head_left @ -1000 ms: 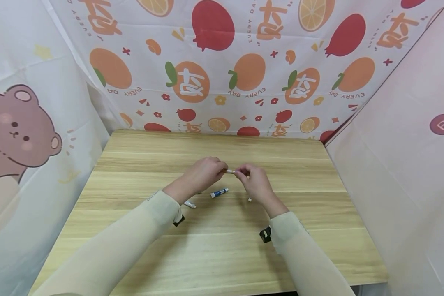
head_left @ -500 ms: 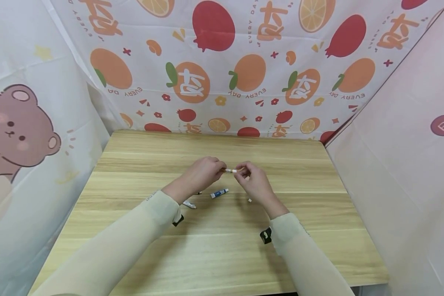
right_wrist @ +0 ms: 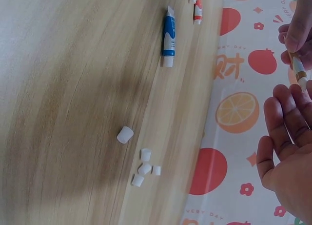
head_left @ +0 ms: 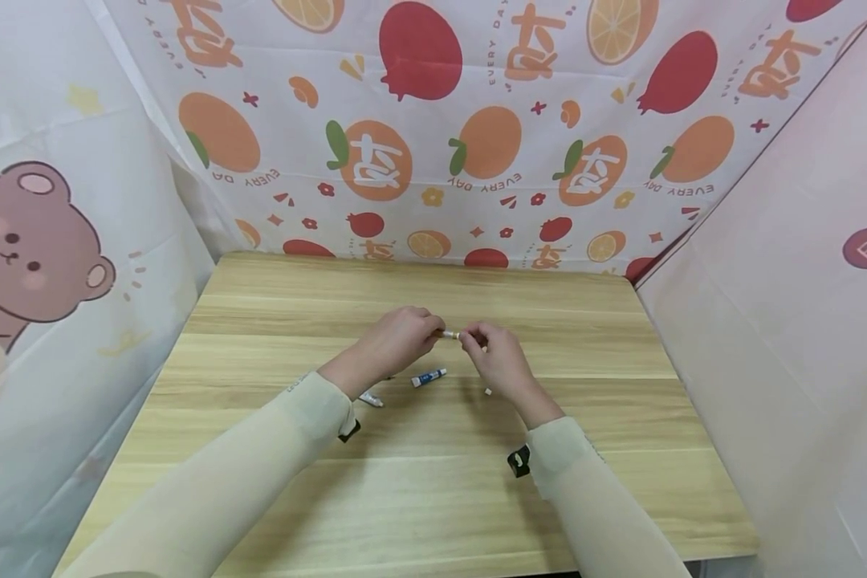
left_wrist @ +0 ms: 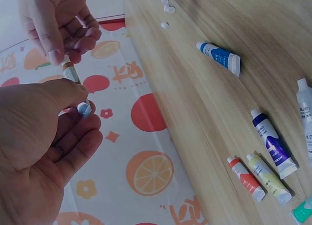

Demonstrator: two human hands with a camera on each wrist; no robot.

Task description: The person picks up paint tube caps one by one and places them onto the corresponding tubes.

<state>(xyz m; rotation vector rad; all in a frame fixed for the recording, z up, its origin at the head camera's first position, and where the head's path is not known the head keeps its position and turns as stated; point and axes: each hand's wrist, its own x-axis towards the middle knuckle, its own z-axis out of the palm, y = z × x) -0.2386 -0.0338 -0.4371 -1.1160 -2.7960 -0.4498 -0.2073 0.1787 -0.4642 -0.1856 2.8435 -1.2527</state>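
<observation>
Up over the far part of the table, my left hand (head_left: 402,340) pinches a small paint tube (head_left: 448,334) between thumb and fingers. The tube has a white body with an ochre-brown band (left_wrist: 68,65) near its front end. Facing it, my right hand (head_left: 497,355) pinches that front end with thumb and forefinger, the fingertips covering most of the white cap. In the right wrist view the tube's white tip (right_wrist: 302,82) shows beside the right fingers. Below the hands a blue paint tube (head_left: 429,377) lies on the wooden table (head_left: 433,498).
Several small white caps (right_wrist: 145,168) lie loose on the table near the right hand. Further tubes lie by the left wrist: purple (left_wrist: 274,144), red (left_wrist: 246,178), yellow (left_wrist: 269,179), green (left_wrist: 303,211) and silvery white (left_wrist: 305,115). A fruit-print cloth (head_left: 433,144) hangs behind the table.
Half a second ago the right fingers were spread slightly and the white cap showed; now they close over it again. The left hand and tube stay nearly in place.
</observation>
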